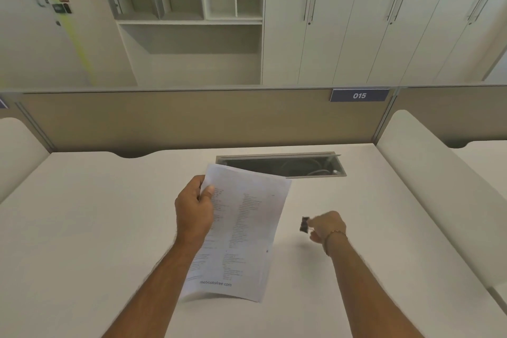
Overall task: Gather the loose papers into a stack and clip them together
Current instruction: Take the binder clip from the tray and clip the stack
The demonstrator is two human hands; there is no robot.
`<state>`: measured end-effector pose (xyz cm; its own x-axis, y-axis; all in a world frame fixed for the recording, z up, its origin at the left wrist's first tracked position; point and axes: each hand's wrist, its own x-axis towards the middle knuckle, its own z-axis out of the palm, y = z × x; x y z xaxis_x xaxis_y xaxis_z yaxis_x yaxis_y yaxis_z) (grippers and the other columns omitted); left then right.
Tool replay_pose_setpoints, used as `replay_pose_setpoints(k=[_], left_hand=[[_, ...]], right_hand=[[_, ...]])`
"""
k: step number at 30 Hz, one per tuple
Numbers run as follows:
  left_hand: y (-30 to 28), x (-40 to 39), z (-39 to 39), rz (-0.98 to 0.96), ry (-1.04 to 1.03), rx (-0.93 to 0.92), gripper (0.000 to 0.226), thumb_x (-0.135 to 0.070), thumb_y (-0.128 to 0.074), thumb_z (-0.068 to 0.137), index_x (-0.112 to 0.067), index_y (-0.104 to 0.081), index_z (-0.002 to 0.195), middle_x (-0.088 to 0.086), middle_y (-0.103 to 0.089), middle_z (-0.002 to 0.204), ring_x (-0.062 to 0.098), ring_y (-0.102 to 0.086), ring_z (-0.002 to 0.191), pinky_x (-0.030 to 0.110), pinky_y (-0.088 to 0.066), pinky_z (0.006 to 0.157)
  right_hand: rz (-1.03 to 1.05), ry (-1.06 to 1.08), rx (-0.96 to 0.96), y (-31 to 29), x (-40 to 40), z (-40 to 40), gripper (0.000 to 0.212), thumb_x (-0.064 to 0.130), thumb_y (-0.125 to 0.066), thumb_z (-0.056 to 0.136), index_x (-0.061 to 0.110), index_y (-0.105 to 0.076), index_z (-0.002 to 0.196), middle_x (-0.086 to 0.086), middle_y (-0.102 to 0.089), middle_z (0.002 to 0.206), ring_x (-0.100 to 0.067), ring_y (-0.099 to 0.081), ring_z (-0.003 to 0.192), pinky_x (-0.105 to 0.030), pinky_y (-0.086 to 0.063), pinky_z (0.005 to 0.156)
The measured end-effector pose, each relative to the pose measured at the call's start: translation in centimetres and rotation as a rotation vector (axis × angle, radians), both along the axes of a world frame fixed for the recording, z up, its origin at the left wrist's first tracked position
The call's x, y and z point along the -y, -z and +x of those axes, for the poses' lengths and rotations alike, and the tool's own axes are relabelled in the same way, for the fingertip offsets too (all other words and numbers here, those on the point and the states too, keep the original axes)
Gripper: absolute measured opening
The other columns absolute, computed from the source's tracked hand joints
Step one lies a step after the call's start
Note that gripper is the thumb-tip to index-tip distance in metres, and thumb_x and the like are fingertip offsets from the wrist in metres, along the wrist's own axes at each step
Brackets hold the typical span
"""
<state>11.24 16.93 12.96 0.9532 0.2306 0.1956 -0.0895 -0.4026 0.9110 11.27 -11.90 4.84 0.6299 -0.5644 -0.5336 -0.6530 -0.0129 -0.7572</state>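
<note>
The left hand (193,210) grips the stack of papers (238,230) near its upper left corner, thumb on the printed face and fingers curled behind, holding the sheets lifted off the table (82,228) and tilted toward the camera. The right hand (326,226) pinches a small black binder clip (304,224) between fingertips, well apart from the papers' right edge and above the table; the clip is blurred, so whether its mouth is pressed open cannot be told. No other loose sheets show on the table, so the gathering looks done and clipping is the step in hand. To do it well, the sheets should first be squared, perhaps by tapping the bottom edge on the table, since the lower left corner seems to flare slightly. The clip's levers then need a firm squeeze so the mouth gapes wider than the stack, and it should slide fully over an edge or corner close to where the left hand holds, where the sheets are pressed tight. Clipping a floppy free edge risks missing a sheet.
</note>
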Motion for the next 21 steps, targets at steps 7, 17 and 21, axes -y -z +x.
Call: replay_pose_setpoints(k=[7, 17, 21], left_hand=[[0.4, -0.3, 0.0, -0.058, -0.002, -0.033, 0.011, -0.022, -0.053, 0.104, -0.019, -0.063, 0.105, -0.001, -0.07, 0.095, 0.018, -0.066, 0.085, 0.026, -0.048, 0.063], [0.3, -0.6, 0.2, -0.17, 0.021, -0.023, 0.011, -0.02, -0.055, 0.104, -0.025, -0.064, 0.102, 0.002, -0.073, 0.094, 0.023, -0.068, 0.085, 0.03, -0.052, 0.063], [-0.3, -0.4, 0.5, -0.271, 0.041, -0.014, 0.012, -0.018, -0.056, 0.103, -0.023, -0.066, 0.103, 0.006, -0.075, 0.092, 0.021, -0.069, 0.082, 0.029, -0.052, 0.063]], right_hand=[[-0.255, -0.133, -0.2, 3.2, -0.3, -0.6, 0.027, 0.01, -0.072, 0.079, 0.011, -0.051, 0.063, -0.005, -0.053, 0.064, -0.032, -0.06, 0.084, -0.038, -0.048, 0.089], [-0.025, -0.099, 0.286, 0.1, -1.9, -1.8, 0.05, 0.037, -0.079, 0.079, 0.014, -0.065, 0.12, -0.007, -0.062, 0.126, -0.025, -0.058, 0.116, -0.034, -0.047, 0.088], [0.415, -0.489, 0.594, -3.6, -4.4, -2.6, 0.07, 0.033, -0.08, 0.081, 0.022, -0.048, 0.142, -0.002, -0.062, 0.137, -0.023, -0.06, 0.125, -0.047, -0.049, 0.104]])
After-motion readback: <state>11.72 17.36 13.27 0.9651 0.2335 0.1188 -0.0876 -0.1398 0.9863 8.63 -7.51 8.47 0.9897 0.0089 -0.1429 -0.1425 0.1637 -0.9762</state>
